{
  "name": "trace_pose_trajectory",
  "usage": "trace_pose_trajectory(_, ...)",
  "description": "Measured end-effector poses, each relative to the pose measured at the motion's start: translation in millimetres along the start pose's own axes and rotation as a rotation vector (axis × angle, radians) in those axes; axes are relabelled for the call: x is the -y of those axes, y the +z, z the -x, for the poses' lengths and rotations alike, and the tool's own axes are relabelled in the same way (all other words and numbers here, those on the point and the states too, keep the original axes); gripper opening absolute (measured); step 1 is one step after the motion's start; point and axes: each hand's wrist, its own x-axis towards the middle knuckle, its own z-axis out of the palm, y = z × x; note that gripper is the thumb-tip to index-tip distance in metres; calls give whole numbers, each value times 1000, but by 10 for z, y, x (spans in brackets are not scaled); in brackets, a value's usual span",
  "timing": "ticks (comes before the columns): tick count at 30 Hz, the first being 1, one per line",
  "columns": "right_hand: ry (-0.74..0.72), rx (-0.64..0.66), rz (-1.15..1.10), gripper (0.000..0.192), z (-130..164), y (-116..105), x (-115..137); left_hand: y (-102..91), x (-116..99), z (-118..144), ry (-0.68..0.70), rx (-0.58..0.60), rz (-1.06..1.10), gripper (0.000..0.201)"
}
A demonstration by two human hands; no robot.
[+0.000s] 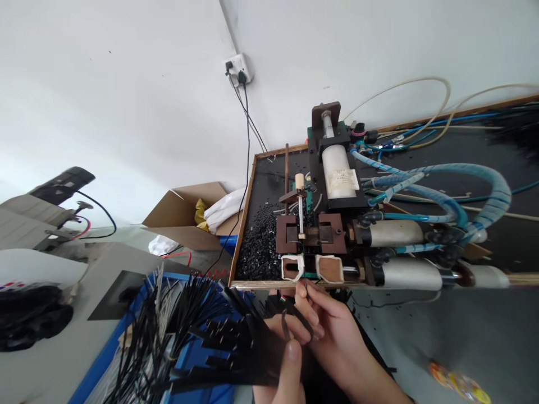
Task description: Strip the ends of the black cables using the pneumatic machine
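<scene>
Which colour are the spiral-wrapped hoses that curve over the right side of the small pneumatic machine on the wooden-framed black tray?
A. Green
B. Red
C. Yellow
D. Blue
D: the spiral-wrapped hoses looping from the small pneumatic machine with its white cylinder are clearly blue, above the wooden-framed black tray; the right hand is at its front edge.

White walls (126, 84) meet at a corner with a plugged socket (238, 68); an open cardboard box (185, 216) stands below.
</scene>
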Motion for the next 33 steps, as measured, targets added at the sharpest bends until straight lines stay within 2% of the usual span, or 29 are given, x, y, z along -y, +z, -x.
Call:
trace_pose_trajectory(3,0,-18,30,20,6,3,7,-67,-13,13,-42,19,-24,18)
trace_pose_trajectory(8,-25,-58,91,25,59,85,-5,-105,12,75,-55,-20,-49,24)
trace_pose_trajectory(12,-144,-87,237,23,151,89,-91,-94,51,124,-22,-55,-59,29)
trace_pose_trajectory(15,-248,-105,415,30,236,30,-158,-150,59,148,-33,-73,-99,29)
trace_pose_trajectory(21,-327,62,683,41,415,6,-155,-265,9,187,-60,-56,-136,34)
trace_pose_trajectory(26,-511,141,926,57,644,107,-152,-303,-134,278,-76,-22,-65,34)
trace_pose_trajectory(28,-575,172,1028,47,749,162,-173,-341,-205,369,-113,-32,-37,27)
trace_pose_trajectory(30,-618,137,1057,29,839,219,-193,-374,-256,484,-183,-78,-35,23)
trace_pose_trajectory(33,-687,83,1094,14,926,279,-203,-391,-270,654,-310,-177,-44,38)
